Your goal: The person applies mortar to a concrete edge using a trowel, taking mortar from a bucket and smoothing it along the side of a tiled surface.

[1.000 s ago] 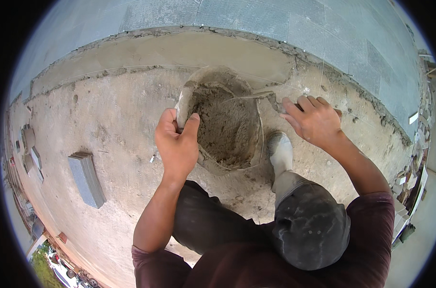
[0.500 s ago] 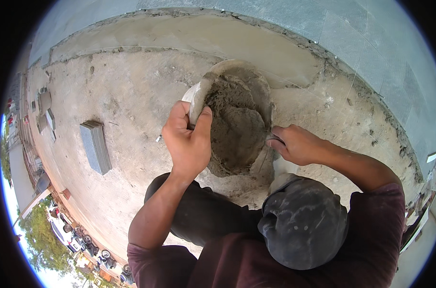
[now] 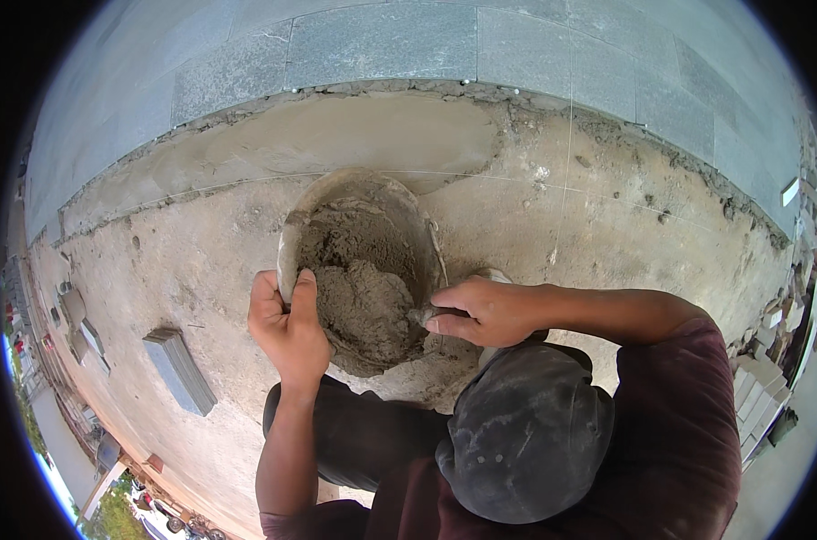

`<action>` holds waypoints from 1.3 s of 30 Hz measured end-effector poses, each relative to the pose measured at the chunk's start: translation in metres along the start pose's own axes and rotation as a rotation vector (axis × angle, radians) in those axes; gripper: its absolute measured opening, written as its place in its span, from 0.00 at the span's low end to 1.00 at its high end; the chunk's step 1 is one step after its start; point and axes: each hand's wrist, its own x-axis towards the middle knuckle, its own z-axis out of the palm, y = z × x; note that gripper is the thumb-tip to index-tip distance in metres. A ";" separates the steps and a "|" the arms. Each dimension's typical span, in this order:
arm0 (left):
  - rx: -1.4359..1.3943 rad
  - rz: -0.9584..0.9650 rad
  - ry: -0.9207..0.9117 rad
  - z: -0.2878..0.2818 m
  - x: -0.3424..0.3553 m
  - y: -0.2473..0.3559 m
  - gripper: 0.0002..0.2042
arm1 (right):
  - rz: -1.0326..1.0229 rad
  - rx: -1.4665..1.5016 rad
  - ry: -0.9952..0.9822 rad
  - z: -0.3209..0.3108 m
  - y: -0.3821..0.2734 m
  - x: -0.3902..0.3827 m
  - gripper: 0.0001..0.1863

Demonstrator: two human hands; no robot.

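Note:
A round, mortar-crusted tub [image 3: 287, 241] sits in front of me, tilted with its mouth toward me. Wet grey mortar [image 3: 368, 301] lies heaped inside, its surface rough and lumpy. My left hand [image 3: 287, 324] pinches the tub's left rim, thumb on the inner side. At the right side of the tub, my right hand [image 3: 485, 310] is closed round the grey-caked handle of what looks like a trowel [image 3: 422, 315]. The blade is hidden, by the mortar or by the hand. A pale rounded thing [image 3: 492, 275] shows partly behind my right wrist.
Beyond the tub runs a band of smoothed mortar [image 3: 363, 135], bordered by laid grey stone tiles [image 3: 381, 45]. A string line crosses the rough ground. Stacked grey tiles [image 3: 179, 369] lie to the left. Cut slabs [image 3: 759, 391] are piled at the far right. A dusty dark cap [image 3: 525, 432] covers the lower middle.
The view has shifted, so the tub appears lower and further left. My right hand has come in over the tub's near right side. The mortar looks more heaped. My left hand keeps the rim.

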 end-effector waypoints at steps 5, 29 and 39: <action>-0.023 -0.056 0.060 -0.006 -0.005 -0.003 0.12 | -0.018 0.022 0.009 -0.006 0.000 -0.001 0.24; -0.079 -0.115 0.120 -0.039 0.006 -0.030 0.20 | 0.089 -0.904 1.230 -0.088 0.116 -0.109 0.16; -0.082 -0.155 0.125 -0.037 0.004 -0.026 0.20 | 0.171 -1.114 1.272 -0.091 0.120 -0.111 0.17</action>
